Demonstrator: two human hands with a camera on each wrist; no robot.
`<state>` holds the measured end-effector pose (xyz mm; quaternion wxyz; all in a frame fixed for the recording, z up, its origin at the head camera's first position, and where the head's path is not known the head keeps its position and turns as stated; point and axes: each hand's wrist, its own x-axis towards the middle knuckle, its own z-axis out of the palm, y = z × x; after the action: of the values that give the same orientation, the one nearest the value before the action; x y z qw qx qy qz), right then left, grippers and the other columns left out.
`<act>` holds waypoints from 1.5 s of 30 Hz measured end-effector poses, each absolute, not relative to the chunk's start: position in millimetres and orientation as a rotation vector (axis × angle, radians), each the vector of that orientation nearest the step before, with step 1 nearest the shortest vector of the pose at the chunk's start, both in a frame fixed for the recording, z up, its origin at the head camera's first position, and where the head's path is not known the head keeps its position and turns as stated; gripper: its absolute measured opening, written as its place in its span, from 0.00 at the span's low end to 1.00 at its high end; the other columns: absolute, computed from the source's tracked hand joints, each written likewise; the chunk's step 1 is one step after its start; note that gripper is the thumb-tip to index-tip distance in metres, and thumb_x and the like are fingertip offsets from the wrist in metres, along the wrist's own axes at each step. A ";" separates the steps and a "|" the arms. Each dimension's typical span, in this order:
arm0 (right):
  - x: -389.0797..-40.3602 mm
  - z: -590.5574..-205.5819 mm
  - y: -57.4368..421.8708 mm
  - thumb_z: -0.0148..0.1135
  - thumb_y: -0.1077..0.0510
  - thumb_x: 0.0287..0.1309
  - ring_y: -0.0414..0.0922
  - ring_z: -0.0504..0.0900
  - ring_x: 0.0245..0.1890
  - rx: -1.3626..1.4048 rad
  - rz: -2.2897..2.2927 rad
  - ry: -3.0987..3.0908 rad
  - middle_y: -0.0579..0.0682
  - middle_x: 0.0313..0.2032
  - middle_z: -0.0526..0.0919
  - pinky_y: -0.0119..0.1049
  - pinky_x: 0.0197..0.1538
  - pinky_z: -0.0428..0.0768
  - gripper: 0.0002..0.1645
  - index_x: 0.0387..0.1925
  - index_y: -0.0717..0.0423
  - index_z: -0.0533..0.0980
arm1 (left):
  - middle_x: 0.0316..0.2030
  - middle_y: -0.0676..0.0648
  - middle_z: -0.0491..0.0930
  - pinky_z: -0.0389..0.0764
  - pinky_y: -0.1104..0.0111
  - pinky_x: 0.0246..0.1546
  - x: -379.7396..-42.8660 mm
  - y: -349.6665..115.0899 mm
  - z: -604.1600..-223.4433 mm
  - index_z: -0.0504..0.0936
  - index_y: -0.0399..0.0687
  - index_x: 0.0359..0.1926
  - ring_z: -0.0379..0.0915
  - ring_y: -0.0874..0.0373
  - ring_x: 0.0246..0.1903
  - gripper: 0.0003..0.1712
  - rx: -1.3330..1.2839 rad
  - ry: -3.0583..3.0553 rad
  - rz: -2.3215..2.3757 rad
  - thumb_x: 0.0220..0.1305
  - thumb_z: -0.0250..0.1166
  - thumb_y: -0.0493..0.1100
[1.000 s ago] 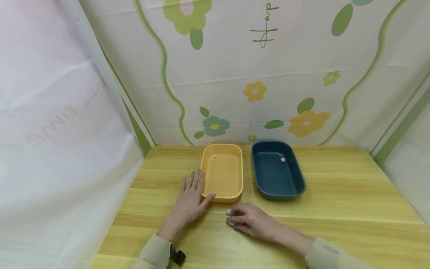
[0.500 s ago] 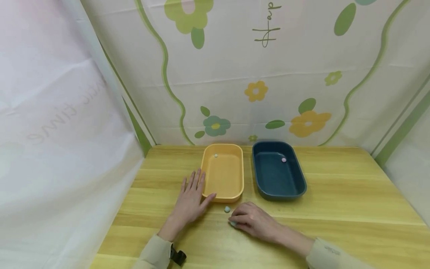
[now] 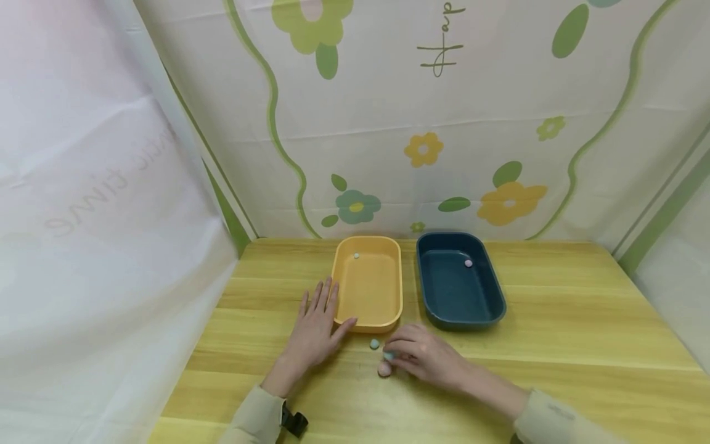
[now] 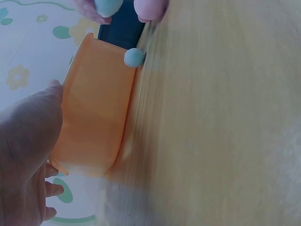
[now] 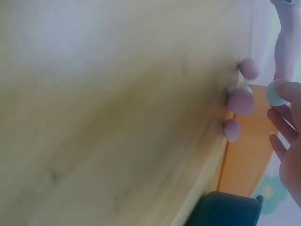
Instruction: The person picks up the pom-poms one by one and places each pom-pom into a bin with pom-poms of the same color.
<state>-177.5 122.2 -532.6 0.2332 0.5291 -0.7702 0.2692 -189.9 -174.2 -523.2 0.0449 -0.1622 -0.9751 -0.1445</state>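
My right hand pinches a small pale green ball between thumb and fingers, just above the table. Below it a pink ball sits on the wood. Another pale green ball lies near the front of the yellow tray. In the right wrist view three pink balls show: a large pink ball and two smaller ones beside it. My left hand rests against the yellow tray's left side, fingers straight, thumb on its front rim. Inside that tray is a tiny pale green ball.
Right of the yellow tray stands a dark blue tray with a pink ball in it. A patterned cloth hangs behind the wooden table. A dark band circles my left wrist.
My right hand has lifted the pale green ball off the table, and a pink ball now shows beneath it. The other green ball shifted slightly toward the yellow tray. My left hand stays put.
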 end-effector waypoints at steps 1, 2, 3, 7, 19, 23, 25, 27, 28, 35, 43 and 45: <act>-178.4 -530.9 122.9 0.87 0.61 0.47 0.40 0.88 0.47 1.455 0.739 -2.105 0.43 0.45 0.92 0.40 0.56 0.85 0.20 0.44 0.52 0.90 | 0.89 0.35 0.44 0.46 0.35 0.88 -189.9 -174.2 -523.3 0.46 0.39 0.89 0.43 0.35 0.89 0.55 -0.495 -2.979 -0.440 0.83 0.52 0.70; -179.2 -529.2 123.6 0.87 0.62 0.47 0.41 0.89 0.47 1.457 0.740 -2.097 0.43 0.45 0.92 0.41 0.57 0.85 0.21 0.45 0.52 0.90 | 0.89 0.35 0.44 0.46 0.35 0.88 -189.7 -174.3 -523.3 0.46 0.39 0.89 0.43 0.35 0.89 0.55 -0.494 -2.982 -0.440 0.83 0.52 0.70; -179.9 -527.8 124.2 0.86 0.62 0.46 0.41 0.89 0.47 1.457 0.740 -2.092 0.44 0.44 0.93 0.41 0.57 0.85 0.21 0.45 0.53 0.90 | 0.89 0.35 0.44 0.46 0.35 0.88 -189.6 -174.4 -523.5 0.45 0.39 0.89 0.43 0.35 0.89 0.55 -0.494 -2.984 -0.437 0.83 0.52 0.70; -182.1 -524.2 125.4 0.86 0.64 0.46 0.41 0.90 0.47 1.453 0.750 -2.081 0.44 0.44 0.94 0.41 0.57 0.85 0.21 0.45 0.55 0.89 | 0.89 0.35 0.44 0.46 0.35 0.88 -188.8 -174.5 -523.8 0.45 0.39 0.89 0.43 0.35 0.89 0.55 -0.493 -2.987 -0.438 0.83 0.52 0.70; -185.7 -517.4 125.9 0.90 0.62 0.40 0.41 0.90 0.46 1.395 0.709 -2.084 0.43 0.42 0.93 0.42 0.57 0.86 0.23 0.42 0.53 0.89 | 0.89 0.35 0.44 0.48 0.34 0.87 -189.2 -174.8 -525.6 0.46 0.39 0.89 0.44 0.34 0.88 0.54 -0.493 -2.978 -0.446 0.83 0.51 0.70; -188.3 -511.2 126.3 0.89 0.64 0.38 0.42 0.89 0.45 1.397 0.715 -2.049 0.44 0.43 0.93 0.42 0.54 0.87 0.25 0.43 0.53 0.89 | 0.89 0.35 0.45 0.48 0.34 0.87 -188.9 -174.5 -524.8 0.46 0.39 0.89 0.45 0.34 0.88 0.54 -0.492 -2.976 -0.443 0.83 0.51 0.70; -189.0 -507.9 126.3 0.89 0.65 0.38 0.43 0.89 0.45 1.399 0.728 -2.042 0.45 0.43 0.93 0.44 0.54 0.87 0.26 0.44 0.54 0.89 | 0.89 0.35 0.45 0.48 0.34 0.87 -188.5 -174.3 -524.1 0.46 0.39 0.89 0.45 0.34 0.88 0.54 -0.491 -2.976 -0.444 0.83 0.51 0.70; -189.3 -504.9 126.5 0.89 0.66 0.39 0.43 0.89 0.46 1.392 0.738 -2.049 0.45 0.43 0.93 0.45 0.54 0.88 0.26 0.45 0.54 0.89 | 0.89 0.35 0.45 0.48 0.35 0.87 -188.4 -174.3 -523.8 0.46 0.39 0.89 0.45 0.34 0.88 0.54 -0.490 -2.976 -0.445 0.83 0.51 0.70; -189.4 -503.5 126.5 0.89 0.66 0.39 0.43 0.89 0.46 1.390 0.744 -2.051 0.45 0.44 0.92 0.46 0.54 0.88 0.27 0.45 0.54 0.88 | 0.89 0.35 0.45 0.48 0.35 0.87 -188.4 -174.3 -523.8 0.46 0.39 0.89 0.45 0.34 0.88 0.54 -0.490 -2.975 -0.447 0.83 0.52 0.70; -193.7 -499.6 126.9 0.90 0.66 0.37 0.42 0.89 0.47 1.371 0.748 -2.046 0.45 0.45 0.92 0.44 0.56 0.86 0.29 0.46 0.54 0.88 | 0.89 0.35 0.46 0.49 0.34 0.87 -189.5 -175.0 -525.7 0.47 0.39 0.89 0.46 0.34 0.88 0.54 -0.490 -2.967 -0.449 0.83 0.52 0.70; -201.8 -495.8 124.3 0.89 0.65 0.42 0.43 0.89 0.46 1.357 0.731 -2.058 0.46 0.44 0.93 0.44 0.55 0.87 0.25 0.46 0.55 0.89 | 0.89 0.35 0.45 0.50 0.34 0.87 -189.9 -175.1 -526.1 0.47 0.38 0.89 0.46 0.34 0.88 0.54 -0.499 -2.961 -0.435 0.83 0.51 0.70; -205.4 -495.2 122.7 0.89 0.65 0.42 0.43 0.89 0.46 1.347 0.722 -2.076 0.46 0.44 0.93 0.44 0.55 0.87 0.25 0.45 0.55 0.89 | 0.89 0.35 0.45 0.50 0.34 0.87 -189.9 -175.1 -525.8 0.47 0.38 0.89 0.46 0.34 0.88 0.54 -0.498 -2.960 -0.434 0.83 0.51 0.70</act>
<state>-205.4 122.7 -495.2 0.2780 0.5018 -0.7736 0.2692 -189.9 -175.1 -525.8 0.0542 -0.1641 -0.9745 -0.1430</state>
